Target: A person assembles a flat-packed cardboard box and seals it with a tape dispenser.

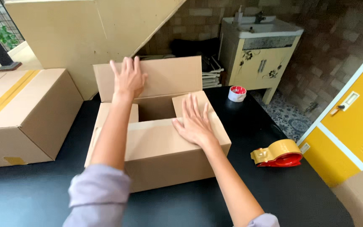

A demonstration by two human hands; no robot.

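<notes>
The open left hand (127,80) pressed the far flap of the brown cardboard box (164,157); the flat right hand (194,122) held the near flap. Folding evenly would have kept flaps square.

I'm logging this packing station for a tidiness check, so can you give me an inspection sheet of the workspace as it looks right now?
Surface: dark table, matte, no spills seen.
Job's things: open cardboard box; near flap folded flat, far flap upright, side flaps partly down.
Clutter: taped cardboard box at left; red and yellow tape dispenser at right; tape roll at the far edge.
Grippers: left hand flat against the far flap; right hand pressing the near flap, fingers spread over the right side flap.
Cables: nothing seen.
Surroundings: washbasin cabinet, brick wall, yellow locker, flat cardboard sheets leaning behind.
</notes>
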